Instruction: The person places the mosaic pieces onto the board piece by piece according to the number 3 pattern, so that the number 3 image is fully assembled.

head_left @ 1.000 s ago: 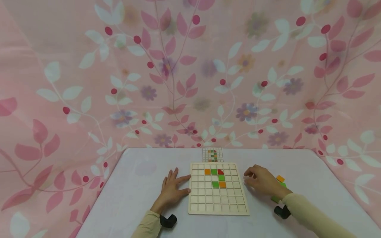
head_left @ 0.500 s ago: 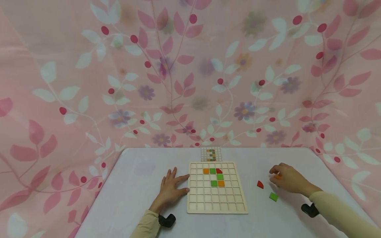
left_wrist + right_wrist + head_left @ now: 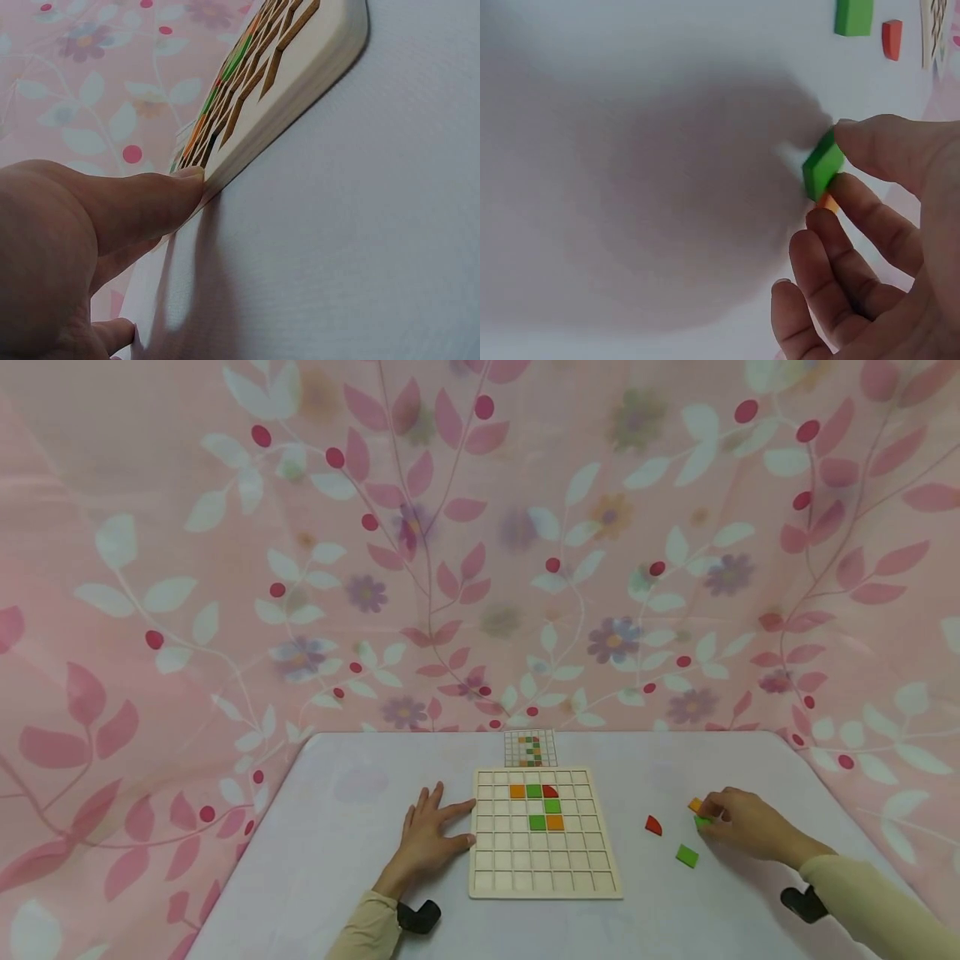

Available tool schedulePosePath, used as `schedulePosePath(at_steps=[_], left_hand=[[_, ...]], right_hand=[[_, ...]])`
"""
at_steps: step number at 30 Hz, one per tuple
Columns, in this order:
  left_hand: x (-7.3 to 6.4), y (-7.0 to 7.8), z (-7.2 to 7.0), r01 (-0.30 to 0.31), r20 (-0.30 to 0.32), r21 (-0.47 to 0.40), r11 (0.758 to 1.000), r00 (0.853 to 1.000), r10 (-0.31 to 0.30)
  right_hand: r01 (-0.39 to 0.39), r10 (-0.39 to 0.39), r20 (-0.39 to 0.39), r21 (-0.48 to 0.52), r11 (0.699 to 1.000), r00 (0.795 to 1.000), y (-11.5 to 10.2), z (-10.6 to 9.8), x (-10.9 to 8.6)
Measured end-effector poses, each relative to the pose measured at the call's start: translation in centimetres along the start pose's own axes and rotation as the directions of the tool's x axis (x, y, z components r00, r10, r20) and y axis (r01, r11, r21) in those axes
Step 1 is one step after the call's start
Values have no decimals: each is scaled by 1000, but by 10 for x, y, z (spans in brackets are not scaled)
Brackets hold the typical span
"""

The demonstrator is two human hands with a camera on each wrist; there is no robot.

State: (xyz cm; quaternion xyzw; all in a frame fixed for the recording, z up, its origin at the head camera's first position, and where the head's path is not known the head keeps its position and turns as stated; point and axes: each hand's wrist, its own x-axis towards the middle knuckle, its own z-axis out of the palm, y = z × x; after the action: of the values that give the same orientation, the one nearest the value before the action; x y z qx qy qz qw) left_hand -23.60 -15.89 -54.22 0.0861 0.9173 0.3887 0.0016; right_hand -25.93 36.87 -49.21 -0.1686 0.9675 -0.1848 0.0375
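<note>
My left hand (image 3: 427, 837) rests at the left edge of a wooden grid board (image 3: 510, 885), thumb and forefinger spread against its side. In the left wrist view the thumb tip (image 3: 191, 180) touches the board's edge. At the right, my right hand (image 3: 750, 827) pinches a green square tile (image 3: 823, 165) between thumb and forefinger, with its other fingers loosely bent. An orange tile (image 3: 695, 806) lies just beyond, partly covered by the fingers. In the board's cells sit orange, green and red tiles, among them a red quarter-round piece (image 3: 551, 792).
Between board and right hand lie a red quarter-round tile (image 3: 654, 826) and another green tile (image 3: 687, 856). Behind the board is a pattern card (image 3: 529, 749) with a coloured grid. A pink floral cloth (image 3: 450, 568) hangs behind the white table (image 3: 360, 777).
My right hand has moved right, from beside the board to the loose tiles, first over the orange tile, then slightly nearer to the green one it now pinches. My left hand stays at the board.
</note>
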Motion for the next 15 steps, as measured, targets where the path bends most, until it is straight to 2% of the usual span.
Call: schedulePosePath(at_steps=[6, 15], left_hand=[[1, 0, 0, 3, -5, -11, 1000, 1000, -4], [2, -2, 1, 11, -1, -7, 1000, 1000, -11]], right_hand=[[-38, 38, 22, 16, 999, 999, 3, 7, -2], [-57, 52, 78, 61, 996, 996, 3, 4, -5]])
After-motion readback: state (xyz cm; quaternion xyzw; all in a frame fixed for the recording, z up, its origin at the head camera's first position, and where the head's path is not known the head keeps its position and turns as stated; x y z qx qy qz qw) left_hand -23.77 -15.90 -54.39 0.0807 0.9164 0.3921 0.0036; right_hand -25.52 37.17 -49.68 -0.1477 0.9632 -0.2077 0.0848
